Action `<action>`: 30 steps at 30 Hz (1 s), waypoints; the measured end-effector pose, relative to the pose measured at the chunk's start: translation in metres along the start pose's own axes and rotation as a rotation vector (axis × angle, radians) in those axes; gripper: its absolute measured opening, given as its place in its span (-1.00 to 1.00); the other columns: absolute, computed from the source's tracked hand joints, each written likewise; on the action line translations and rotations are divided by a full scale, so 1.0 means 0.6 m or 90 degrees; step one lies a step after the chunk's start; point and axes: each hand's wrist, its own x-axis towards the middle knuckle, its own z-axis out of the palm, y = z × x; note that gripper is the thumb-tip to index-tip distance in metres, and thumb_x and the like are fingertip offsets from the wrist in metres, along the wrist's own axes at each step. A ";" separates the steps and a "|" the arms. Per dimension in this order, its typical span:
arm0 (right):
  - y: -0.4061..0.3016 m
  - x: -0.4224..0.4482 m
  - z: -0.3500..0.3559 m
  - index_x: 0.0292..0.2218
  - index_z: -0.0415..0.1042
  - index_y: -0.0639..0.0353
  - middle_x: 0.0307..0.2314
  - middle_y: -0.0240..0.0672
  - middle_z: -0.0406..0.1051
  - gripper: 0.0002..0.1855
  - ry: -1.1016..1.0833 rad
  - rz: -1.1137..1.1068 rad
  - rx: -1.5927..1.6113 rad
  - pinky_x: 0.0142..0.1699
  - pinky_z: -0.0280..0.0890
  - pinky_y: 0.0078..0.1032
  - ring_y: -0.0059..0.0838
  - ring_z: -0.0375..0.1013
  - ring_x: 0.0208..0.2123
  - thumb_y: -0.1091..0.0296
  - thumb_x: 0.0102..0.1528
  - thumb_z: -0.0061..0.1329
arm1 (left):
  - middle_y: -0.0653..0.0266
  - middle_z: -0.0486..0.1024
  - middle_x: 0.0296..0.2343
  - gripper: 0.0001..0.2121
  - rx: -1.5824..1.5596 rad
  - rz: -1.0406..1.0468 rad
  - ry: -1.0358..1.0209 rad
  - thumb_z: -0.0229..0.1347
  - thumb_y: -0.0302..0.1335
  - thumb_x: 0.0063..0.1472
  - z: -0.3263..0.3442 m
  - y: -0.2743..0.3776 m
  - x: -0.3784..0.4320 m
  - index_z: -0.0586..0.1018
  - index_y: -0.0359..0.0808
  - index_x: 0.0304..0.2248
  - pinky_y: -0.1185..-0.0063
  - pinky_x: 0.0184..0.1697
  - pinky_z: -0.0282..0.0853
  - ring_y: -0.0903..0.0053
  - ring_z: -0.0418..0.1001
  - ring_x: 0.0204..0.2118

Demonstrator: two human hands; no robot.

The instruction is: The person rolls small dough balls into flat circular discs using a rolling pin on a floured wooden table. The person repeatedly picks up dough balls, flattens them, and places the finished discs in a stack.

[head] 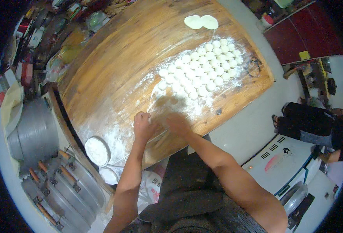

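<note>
My left hand (143, 124) is low over the near part of a floured wooden table (110, 67), its fingers curled. A small pale bit shows at its fingertips; whether it is dough in the grip cannot be made out. Motion blurs my right hand (177, 124), just to the right of it, and hides what it may hold. Beyond both hands, rows of small round dough pieces (202, 68) lie close together on white flour. Two flat dough rounds (201, 22), touching or overlapping, rest near the far edge.
A round container of flour (97, 151) stands at the table's left corner, above a smaller white one (108, 175). Large metal lids with wooden handles (69, 186) lean at the lower left near a metal pot (34, 131). Another person (308, 125) is at the right, beside a white appliance (276, 163).
</note>
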 end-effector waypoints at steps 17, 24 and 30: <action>0.012 0.034 -0.091 -0.32 0.47 0.10 -0.36 -0.23 0.38 -0.84 -0.018 0.045 0.071 -0.19 0.25 -0.26 -0.13 0.38 -0.28 0.33 0.00 0.02 | 0.00 0.46 -0.10 -0.59 0.036 -0.194 -0.036 0.18 -0.29 0.13 0.089 0.010 -0.032 0.53 -0.26 -0.05 0.15 0.06 0.25 0.03 0.40 -0.05; -0.034 0.213 -0.106 -0.44 0.52 0.20 -0.45 -0.13 0.45 -0.85 -0.030 0.093 0.132 -0.27 0.38 -0.23 -0.03 0.46 -0.37 0.33 -0.01 0.01 | -0.02 0.47 -0.09 -0.63 -0.085 0.114 0.012 0.17 -0.37 0.13 0.122 -0.079 -0.036 0.53 -0.31 -0.07 0.19 0.11 0.21 0.01 0.35 0.01; -0.016 0.067 -0.078 -0.27 0.47 0.07 -0.29 -0.19 0.43 -0.83 -0.079 0.015 0.204 0.08 0.20 -0.10 -0.12 0.41 -0.11 0.30 0.10 -0.07 | -0.06 0.52 -0.18 -0.69 -0.225 -0.125 -0.097 0.15 -0.45 0.08 0.045 -0.059 -0.076 0.56 -0.35 -0.15 0.19 0.00 0.32 -0.02 0.44 -0.10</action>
